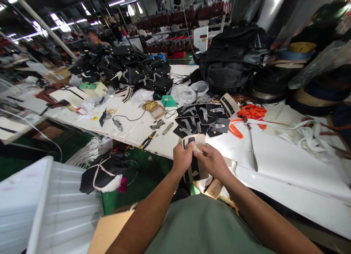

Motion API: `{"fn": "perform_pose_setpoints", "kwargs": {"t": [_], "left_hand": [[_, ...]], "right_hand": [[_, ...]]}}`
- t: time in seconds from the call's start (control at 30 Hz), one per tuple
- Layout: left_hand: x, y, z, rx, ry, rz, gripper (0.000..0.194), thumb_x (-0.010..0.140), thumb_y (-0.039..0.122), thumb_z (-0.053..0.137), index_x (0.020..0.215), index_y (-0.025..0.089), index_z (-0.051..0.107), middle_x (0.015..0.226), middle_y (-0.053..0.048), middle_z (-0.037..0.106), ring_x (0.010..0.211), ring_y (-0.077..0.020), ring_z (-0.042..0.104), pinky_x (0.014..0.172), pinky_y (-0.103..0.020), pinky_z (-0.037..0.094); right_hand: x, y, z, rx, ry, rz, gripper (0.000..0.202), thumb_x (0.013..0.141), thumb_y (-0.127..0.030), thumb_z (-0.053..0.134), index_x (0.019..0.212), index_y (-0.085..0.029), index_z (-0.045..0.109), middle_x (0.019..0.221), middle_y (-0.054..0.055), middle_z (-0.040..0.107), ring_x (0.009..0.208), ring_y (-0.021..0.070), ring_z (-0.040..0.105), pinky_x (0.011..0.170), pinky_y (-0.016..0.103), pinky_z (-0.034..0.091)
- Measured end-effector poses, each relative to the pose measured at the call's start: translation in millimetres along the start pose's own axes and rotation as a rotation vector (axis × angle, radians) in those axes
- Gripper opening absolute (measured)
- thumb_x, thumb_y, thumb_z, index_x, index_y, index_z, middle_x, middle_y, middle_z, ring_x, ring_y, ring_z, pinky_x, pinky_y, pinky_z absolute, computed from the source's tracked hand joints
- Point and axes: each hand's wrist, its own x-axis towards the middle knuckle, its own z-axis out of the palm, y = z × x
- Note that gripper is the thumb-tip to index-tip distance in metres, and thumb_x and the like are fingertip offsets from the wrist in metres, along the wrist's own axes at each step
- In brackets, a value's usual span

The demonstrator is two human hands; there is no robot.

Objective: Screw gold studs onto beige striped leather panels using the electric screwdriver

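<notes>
Between my hands is a beige panel with a black stripe (203, 170), held upright at the front edge of the table. My left hand (182, 157) grips its left side with the thumb on the front face. My right hand (212, 159) is closed at its upper right, thumb and fingers pinched near the stripe, close to my left thumb. Just beyond lies a pile of black pieces (197, 117) with gold fittings and clear plastic strips. Left of the pile are a grey-handled tool (168, 128) and yellow-black pliers (148, 140).
Orange material (252, 113), white straps (304, 131) and a long metal blade (252, 148) lie to the right. A large black bag (233, 60) and stacked rolls (285, 71) stand behind. Black bags (120, 67) are heaped at the back left. A white bin (68, 206) stands at lower left.
</notes>
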Motion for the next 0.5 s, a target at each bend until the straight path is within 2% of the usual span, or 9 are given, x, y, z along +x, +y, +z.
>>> {"fn": "perform_pose_setpoints", "kwargs": {"t": [0.17, 0.27, 0.33, 0.4, 0.47, 0.5], "left_hand": [[-3.5, -19.1, -8.1, 0.082, 0.106, 0.09, 0.024, 0.089, 0.04, 0.065, 0.095, 0.019, 0.075, 0.092, -0.007, 0.078, 0.089, -0.0228, 0.072, 0.085, -0.032, 0.054], [5.4, -36.4, -26.4, 0.156, 0.194, 0.054, 0.027, 0.088, 0.042, 0.064, 0.1, 0.02, 0.075, 0.098, -0.008, 0.079, 0.096, -0.0242, 0.073, 0.088, -0.032, 0.055], [21.9, -49.3, -56.3, 0.256, 0.343, -0.069, 0.032, 0.087, 0.044, 0.062, 0.098, 0.017, 0.074, 0.099, -0.011, 0.079, 0.094, -0.0266, 0.074, 0.085, -0.033, 0.057], [39.4, -63.4, -101.2, 0.326, 0.502, -0.173, 0.038, 0.089, 0.044, 0.055, 0.103, 0.012, 0.072, 0.104, -0.017, 0.077, 0.098, -0.0305, 0.073, 0.087, -0.038, 0.058], [45.2, -79.8, -152.1, 0.376, 0.561, -0.208, 0.04, 0.089, 0.042, 0.051, 0.11, 0.013, 0.069, 0.113, -0.017, 0.075, 0.107, -0.0318, 0.071, 0.095, -0.042, 0.055], [40.3, -89.0, -175.7, 0.427, 0.542, -0.234, 0.037, 0.087, 0.042, 0.054, 0.106, 0.015, 0.071, 0.111, -0.016, 0.076, 0.109, -0.0332, 0.07, 0.097, -0.043, 0.054]], "right_hand": [[12.4, 1.5, 19.8, 0.01, -0.057, 0.001, 0.039, 0.092, -0.038, 0.062, 0.061, -0.022, 0.044, 0.07, -0.002, 0.047, 0.067, 0.0163, 0.05, 0.065, 0.03, 0.037], [11.4, -1.3, 36.0, 0.042, -0.124, 0.01, 0.037, 0.091, -0.037, 0.062, 0.061, -0.022, 0.046, 0.072, -0.001, 0.051, 0.068, 0.0162, 0.052, 0.066, 0.03, 0.039], [3.7, -0.9, 43.5, 0.083, -0.204, -0.008, 0.032, 0.09, -0.034, 0.062, 0.063, -0.021, 0.052, 0.079, 0.0, 0.058, 0.073, 0.0166, 0.055, 0.069, 0.03, 0.041], [-6.4, 2.7, 45.2, 0.11, -0.271, 0.015, 0.027, 0.089, -0.035, 0.063, 0.066, -0.021, 0.059, 0.083, 0.002, 0.062, 0.076, 0.0171, 0.057, 0.071, 0.03, 0.043], [-13.6, 8.0, 40.5, 0.142, -0.296, 0.136, 0.027, 0.089, -0.041, 0.063, 0.071, -0.021, 0.063, 0.077, 0.001, 0.062, 0.07, 0.017, 0.056, 0.066, 0.029, 0.042], [-14.7, 10.3, 36.0, 0.178, -0.298, 0.205, 0.029, 0.089, -0.045, 0.063, 0.074, -0.021, 0.065, 0.072, 0.0, 0.061, 0.067, 0.0167, 0.055, 0.063, 0.029, 0.041]]}}
